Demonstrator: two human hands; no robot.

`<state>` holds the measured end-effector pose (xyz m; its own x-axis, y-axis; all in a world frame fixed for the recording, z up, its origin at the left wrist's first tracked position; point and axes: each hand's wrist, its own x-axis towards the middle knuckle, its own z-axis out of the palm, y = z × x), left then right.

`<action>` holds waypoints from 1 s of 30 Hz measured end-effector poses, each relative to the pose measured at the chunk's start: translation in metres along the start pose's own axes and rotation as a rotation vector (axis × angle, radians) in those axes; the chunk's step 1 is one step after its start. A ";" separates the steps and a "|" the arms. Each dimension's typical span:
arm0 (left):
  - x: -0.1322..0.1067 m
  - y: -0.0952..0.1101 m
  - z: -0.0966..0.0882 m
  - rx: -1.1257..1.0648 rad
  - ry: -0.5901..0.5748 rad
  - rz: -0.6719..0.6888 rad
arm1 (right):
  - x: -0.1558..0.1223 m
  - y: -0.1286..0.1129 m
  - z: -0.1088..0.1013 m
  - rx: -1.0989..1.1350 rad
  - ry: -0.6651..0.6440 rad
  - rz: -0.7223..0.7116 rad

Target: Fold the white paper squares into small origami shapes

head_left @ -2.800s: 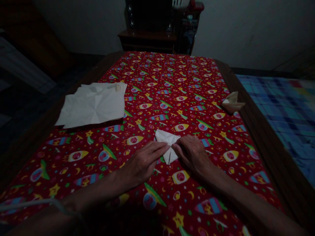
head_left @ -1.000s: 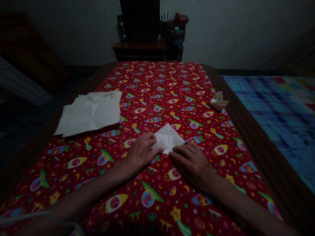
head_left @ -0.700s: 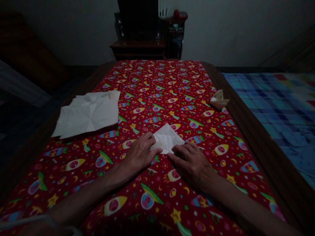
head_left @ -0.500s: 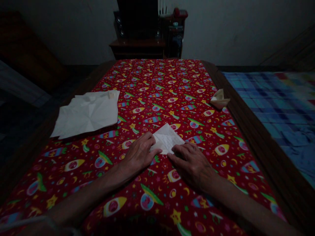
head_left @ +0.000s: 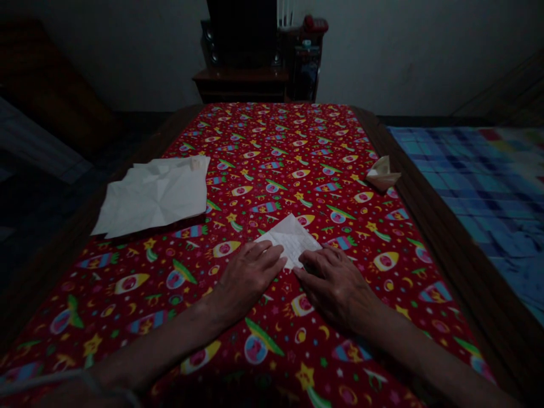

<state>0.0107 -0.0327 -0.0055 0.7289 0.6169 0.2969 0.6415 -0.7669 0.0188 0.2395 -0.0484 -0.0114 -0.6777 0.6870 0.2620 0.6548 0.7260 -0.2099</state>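
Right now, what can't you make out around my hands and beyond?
All in the head view:
Folded paper: lower left and right parts covered by the left hand and right hand.
Right hand's grip: its curled fingers hide it.
Paper stack: top sheet covers most of those beneath, so no count.
Dark screen: top cut off by the upper edge.
Pale cord: blurred, cut off by the left edge.

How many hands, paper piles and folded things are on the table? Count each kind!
Hands: 2, left hand and right hand
Paper piles: 1, pale pile
Folded things: 2, white folded paper and tan folded shape
Total: 5
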 end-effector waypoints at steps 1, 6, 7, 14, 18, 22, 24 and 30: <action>-0.002 0.000 0.001 0.006 -0.009 0.016 | 0.000 0.000 0.000 0.001 0.006 -0.003; -0.004 0.000 0.001 0.037 -0.074 -0.013 | 0.001 -0.001 0.001 -0.019 0.005 0.004; -0.003 0.001 0.000 0.050 -0.095 -0.025 | 0.001 -0.002 0.002 -0.027 0.001 0.009; 0.003 0.005 -0.006 0.077 -0.251 -0.103 | 0.003 -0.004 0.001 -0.065 0.025 0.015; 0.002 0.003 -0.009 0.121 -0.255 -0.135 | 0.003 -0.003 0.000 -0.065 0.055 -0.008; -0.003 0.002 -0.009 0.155 -0.231 -0.154 | 0.001 -0.003 0.001 -0.077 0.077 -0.017; -0.007 0.004 -0.009 0.171 -0.213 -0.179 | 0.001 -0.004 0.002 -0.080 0.089 -0.020; -0.016 0.007 -0.013 0.101 -0.193 -0.202 | -0.003 0.007 -0.001 -0.010 0.217 -0.016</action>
<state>0.0003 -0.0500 0.0020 0.6096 0.7851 0.1098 0.7919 -0.6094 -0.0391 0.2457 -0.0454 -0.0129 -0.6010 0.6519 0.4625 0.6484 0.7360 -0.1946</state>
